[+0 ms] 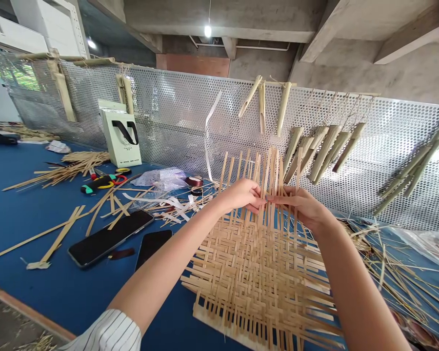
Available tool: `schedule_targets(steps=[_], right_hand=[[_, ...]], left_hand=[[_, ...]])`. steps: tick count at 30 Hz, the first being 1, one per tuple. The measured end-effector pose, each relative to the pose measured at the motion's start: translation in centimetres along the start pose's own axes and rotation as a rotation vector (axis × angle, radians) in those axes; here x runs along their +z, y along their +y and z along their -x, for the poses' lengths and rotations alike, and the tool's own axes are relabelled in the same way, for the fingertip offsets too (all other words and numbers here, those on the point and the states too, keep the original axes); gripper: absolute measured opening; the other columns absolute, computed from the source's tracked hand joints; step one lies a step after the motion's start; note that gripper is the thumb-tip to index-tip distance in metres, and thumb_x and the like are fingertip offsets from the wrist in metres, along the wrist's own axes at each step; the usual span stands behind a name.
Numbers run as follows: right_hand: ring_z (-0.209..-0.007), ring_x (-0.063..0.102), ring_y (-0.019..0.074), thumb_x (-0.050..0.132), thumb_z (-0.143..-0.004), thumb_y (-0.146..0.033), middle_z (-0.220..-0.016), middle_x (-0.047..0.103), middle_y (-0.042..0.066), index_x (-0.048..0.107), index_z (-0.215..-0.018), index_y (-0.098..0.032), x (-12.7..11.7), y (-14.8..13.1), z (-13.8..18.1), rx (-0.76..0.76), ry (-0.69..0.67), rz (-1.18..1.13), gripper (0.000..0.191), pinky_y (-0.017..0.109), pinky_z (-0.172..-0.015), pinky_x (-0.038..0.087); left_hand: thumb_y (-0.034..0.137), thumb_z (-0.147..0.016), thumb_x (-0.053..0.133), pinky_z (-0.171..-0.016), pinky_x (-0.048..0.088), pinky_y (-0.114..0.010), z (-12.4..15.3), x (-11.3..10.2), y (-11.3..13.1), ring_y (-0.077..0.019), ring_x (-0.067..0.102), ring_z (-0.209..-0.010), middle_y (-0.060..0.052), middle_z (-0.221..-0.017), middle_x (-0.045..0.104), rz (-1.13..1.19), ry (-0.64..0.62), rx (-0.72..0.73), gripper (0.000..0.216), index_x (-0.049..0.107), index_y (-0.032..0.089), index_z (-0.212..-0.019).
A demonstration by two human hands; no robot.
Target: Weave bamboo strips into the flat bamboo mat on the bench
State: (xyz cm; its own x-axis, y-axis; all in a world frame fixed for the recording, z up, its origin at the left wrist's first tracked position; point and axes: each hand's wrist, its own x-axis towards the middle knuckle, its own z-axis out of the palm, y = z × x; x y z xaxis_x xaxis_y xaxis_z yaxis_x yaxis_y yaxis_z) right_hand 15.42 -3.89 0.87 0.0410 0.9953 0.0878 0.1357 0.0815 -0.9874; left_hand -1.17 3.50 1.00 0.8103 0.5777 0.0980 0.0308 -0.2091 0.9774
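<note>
A woven mat of pale bamboo strips point(256, 273) lies on the blue table in front of me, its loose strip ends sticking out on every side. At its far edge the upright strips point(271, 170) rise toward the mesh panel. My left hand point(246, 195) pinches some of these strips between thumb and fingers. Close beside it, my right hand point(300, 204) has its thumb and index finger closed on strips at the same spot, the fingertips nearly touching the left ones. The other right fingers are partly hidden behind the strips.
Two phones point(109, 239) lie left of the mat. Beyond are scissors point(119, 180), a plastic bag point(163, 179), bamboo strip bundles point(76, 165) and a paper bag point(120, 136). A perforated metal panel point(175, 122) with hanging bamboo pieces point(325, 151) stands behind. Loose strips point(398, 273) litter the right.
</note>
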Motion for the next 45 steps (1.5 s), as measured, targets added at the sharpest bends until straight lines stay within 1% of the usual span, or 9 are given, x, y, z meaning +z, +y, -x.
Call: schedule_targets(steps=[3, 8, 13, 18, 23, 27, 31, 39, 45], right_hand=[[-0.059, 0.054, 0.0092, 0.078, -0.056, -0.025, -0.069, 0.062, 0.000, 0.066, -0.068, -0.017, 0.05, -0.18, 0.13, 0.015, 0.002, -0.004, 0.019, 0.022, -0.057, 0.042], [-0.051, 0.050, 0.0071, 0.076, -0.059, -0.030, -0.059, 0.058, -0.003, 0.064, -0.067, -0.017, 0.14, -0.49, 0.35, 0.080, 0.019, 0.000, 0.019, 0.021, -0.050, 0.038], [-0.055, 0.051, 0.0072, 0.076, -0.059, -0.030, -0.063, 0.059, -0.003, 0.065, -0.069, -0.018, 0.23, -0.65, 0.45, 0.101, 0.033, -0.035, 0.019, 0.021, -0.055, 0.041], [-0.058, 0.052, 0.0073, 0.076, -0.059, -0.027, -0.069, 0.060, -0.002, 0.067, -0.070, -0.018, 0.22, -0.68, 0.49, 0.068, 0.012, -0.037, 0.017, 0.020, -0.056, 0.042], [-0.058, 0.052, 0.0075, 0.075, -0.061, -0.026, -0.067, 0.060, -0.001, 0.067, -0.069, -0.017, 0.07, -0.58, 0.43, 0.057, -0.003, -0.032, 0.014, 0.020, -0.057, 0.041], [-0.059, 0.053, 0.0083, 0.074, -0.062, -0.026, -0.069, 0.061, -0.001, 0.067, -0.071, -0.018, -0.14, -0.50, 0.32, 0.050, -0.007, -0.012, 0.014, 0.022, -0.058, 0.041], [-0.057, 0.052, 0.0086, 0.073, -0.062, -0.027, -0.064, 0.059, -0.002, 0.066, -0.068, -0.018, -0.20, -0.51, 0.30, 0.054, -0.011, 0.011, 0.013, 0.022, -0.056, 0.040], [-0.055, 0.051, 0.0078, 0.074, -0.061, -0.027, -0.063, 0.057, -0.002, 0.066, -0.067, -0.018, -0.09, -0.56, 0.37, 0.066, -0.001, -0.008, 0.013, 0.021, -0.054, 0.040], [-0.060, 0.053, 0.0087, 0.075, -0.059, -0.027, -0.071, 0.061, 0.000, 0.068, -0.071, -0.017, -0.12, -0.53, 0.31, 0.061, 0.002, -0.008, 0.016, 0.022, -0.058, 0.042]], left_hand=[[0.004, -0.070, 0.059, -0.068, 0.053, -0.037, -0.04, -0.16, -0.11, -0.0127, 0.062, -0.058, -0.003, -0.069, 0.061, 0.027, -0.013, 0.003, 0.012, 0.049, 0.010, -0.074], [0.002, -0.069, 0.056, -0.072, 0.051, -0.040, 0.01, -0.37, -0.06, -0.0142, 0.062, -0.060, -0.004, -0.072, 0.060, 0.056, -0.036, -0.028, 0.015, 0.049, 0.010, -0.079], [0.002, -0.068, 0.054, -0.073, 0.051, -0.040, 0.29, -0.51, 0.33, -0.0145, 0.063, -0.064, -0.005, -0.074, 0.061, 0.069, -0.072, -0.014, 0.018, 0.051, 0.009, -0.084], [0.006, -0.068, 0.055, -0.073, 0.050, -0.039, 0.47, -0.58, 0.57, -0.0144, 0.063, -0.065, -0.005, -0.072, 0.062, 0.022, -0.053, -0.005, 0.015, 0.053, 0.008, -0.083], [0.008, -0.065, 0.058, -0.072, 0.050, -0.038, 0.49, -0.75, 0.55, -0.0141, 0.062, -0.063, -0.005, -0.068, 0.062, 0.005, -0.032, -0.003, 0.014, 0.054, 0.008, -0.079], [0.008, -0.065, 0.057, -0.072, 0.050, -0.038, 0.48, -0.84, 0.55, -0.0142, 0.062, -0.064, -0.005, -0.069, 0.062, -0.006, -0.038, -0.017, 0.015, 0.054, 0.008, -0.079], [0.009, -0.064, 0.056, -0.074, 0.049, -0.037, 0.41, -0.88, 0.53, -0.0142, 0.062, -0.066, -0.005, -0.071, 0.062, -0.021, -0.044, -0.028, 0.015, 0.055, 0.009, -0.080], [0.011, -0.064, 0.054, -0.076, 0.048, -0.038, 0.42, -0.94, 0.52, -0.0138, 0.062, -0.067, -0.006, -0.073, 0.063, -0.034, -0.068, -0.033, 0.013, 0.054, 0.010, -0.077], [0.011, -0.065, 0.053, -0.076, 0.049, -0.037, 0.34, -0.92, 0.44, -0.0136, 0.062, -0.068, -0.006, -0.072, 0.063, -0.039, -0.067, -0.029, 0.011, 0.054, 0.010, -0.076]])
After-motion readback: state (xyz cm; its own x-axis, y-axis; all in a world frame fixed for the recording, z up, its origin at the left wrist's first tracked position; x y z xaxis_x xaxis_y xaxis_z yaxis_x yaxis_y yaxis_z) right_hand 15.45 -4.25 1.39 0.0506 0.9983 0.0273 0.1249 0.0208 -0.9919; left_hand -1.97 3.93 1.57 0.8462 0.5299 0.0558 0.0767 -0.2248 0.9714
